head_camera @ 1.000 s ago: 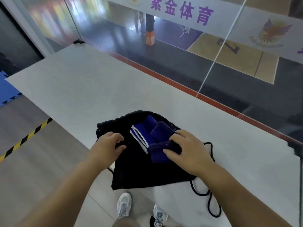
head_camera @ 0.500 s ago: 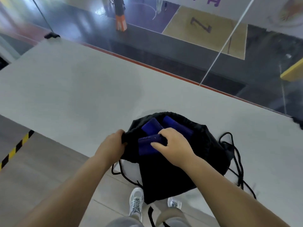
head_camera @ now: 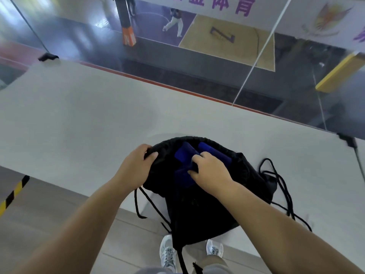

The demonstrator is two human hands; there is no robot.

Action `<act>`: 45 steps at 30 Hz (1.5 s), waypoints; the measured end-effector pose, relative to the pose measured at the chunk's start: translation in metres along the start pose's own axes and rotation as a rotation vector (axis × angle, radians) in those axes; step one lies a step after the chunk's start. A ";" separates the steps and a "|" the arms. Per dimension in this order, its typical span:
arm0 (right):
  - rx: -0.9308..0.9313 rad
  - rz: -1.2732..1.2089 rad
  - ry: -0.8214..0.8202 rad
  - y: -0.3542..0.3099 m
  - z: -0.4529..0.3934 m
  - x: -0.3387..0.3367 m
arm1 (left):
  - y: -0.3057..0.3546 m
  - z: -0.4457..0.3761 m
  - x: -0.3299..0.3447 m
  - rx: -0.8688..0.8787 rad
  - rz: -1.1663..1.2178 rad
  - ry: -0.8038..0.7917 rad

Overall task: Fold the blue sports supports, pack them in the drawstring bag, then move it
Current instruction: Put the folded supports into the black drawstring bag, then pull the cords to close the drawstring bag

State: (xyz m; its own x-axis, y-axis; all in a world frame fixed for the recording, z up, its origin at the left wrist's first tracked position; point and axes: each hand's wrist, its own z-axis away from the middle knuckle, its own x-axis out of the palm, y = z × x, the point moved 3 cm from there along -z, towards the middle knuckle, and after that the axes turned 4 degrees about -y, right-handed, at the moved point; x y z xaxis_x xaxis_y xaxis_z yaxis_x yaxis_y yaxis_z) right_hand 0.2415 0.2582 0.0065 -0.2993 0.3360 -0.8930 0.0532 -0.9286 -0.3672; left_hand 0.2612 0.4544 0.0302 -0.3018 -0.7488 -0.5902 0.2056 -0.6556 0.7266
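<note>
A smooth pale grey tabletop (head_camera: 79,115) carries one limp black fabric drawstring bag (head_camera: 199,206). The left hand (head_camera: 136,167) pinches its gathered rim; beside it, the right hand (head_camera: 211,173) grips three soft blue folded supports (head_camera: 185,155) in the bag's mouth.

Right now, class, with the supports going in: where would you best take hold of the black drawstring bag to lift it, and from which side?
Probably by the gathered mouth rim of the drawstring bag, coming from above on both sides. The left hand already pinches that rim, the blue supports show in the opening under the right hand, and the body droops over the table edge.
</note>
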 end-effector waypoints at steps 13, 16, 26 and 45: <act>-0.038 -0.179 -0.224 -0.002 -0.006 0.001 | 0.021 -0.005 -0.008 -0.011 0.240 0.031; -0.062 -0.274 -0.232 0.000 0.000 -0.005 | 0.016 -0.005 -0.001 -0.025 0.224 0.055; 0.429 -0.036 0.062 0.087 0.037 -0.023 | 0.008 -0.006 0.013 -0.024 0.134 0.081; 0.466 -0.299 0.320 0.104 0.035 -0.074 | 0.032 0.001 -0.011 0.054 -0.126 0.179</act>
State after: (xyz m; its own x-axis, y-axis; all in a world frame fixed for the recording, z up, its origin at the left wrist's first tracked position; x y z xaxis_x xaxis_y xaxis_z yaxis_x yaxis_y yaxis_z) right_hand 0.2364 0.1310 0.0436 0.0658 0.5546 -0.8295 -0.4304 -0.7342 -0.5250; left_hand 0.2699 0.4413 0.0605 -0.1510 -0.6699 -0.7269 0.1251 -0.7424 0.6582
